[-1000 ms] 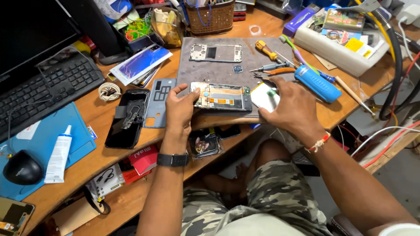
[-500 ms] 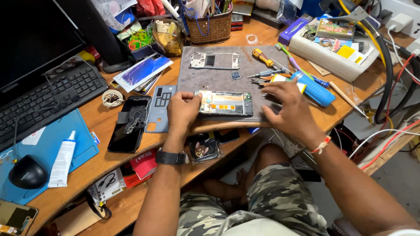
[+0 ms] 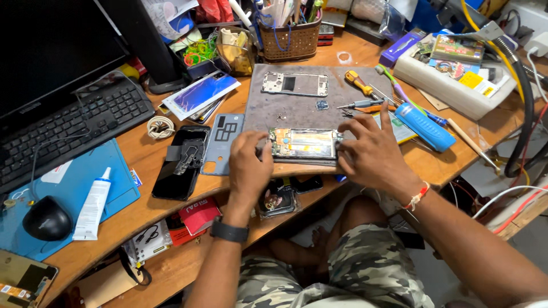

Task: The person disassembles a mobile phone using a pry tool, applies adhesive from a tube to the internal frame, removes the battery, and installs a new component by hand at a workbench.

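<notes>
While my left hand (image 3: 249, 165) grips the opened phone's (image 3: 303, 143) left end at frame centre, my right hand (image 3: 370, 153) clasps its right end on the grey mat (image 3: 297, 105).

Cluttered wooden desk (image 3: 439, 162), black monitor (image 3: 51, 45), keyboard (image 3: 74, 128)

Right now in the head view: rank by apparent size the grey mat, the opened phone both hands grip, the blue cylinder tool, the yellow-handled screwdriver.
1. grey mat
2. opened phone, gripped by the left hand and the right hand
3. blue cylinder tool, close to the phone in length but slimmer
4. yellow-handled screwdriver
</notes>
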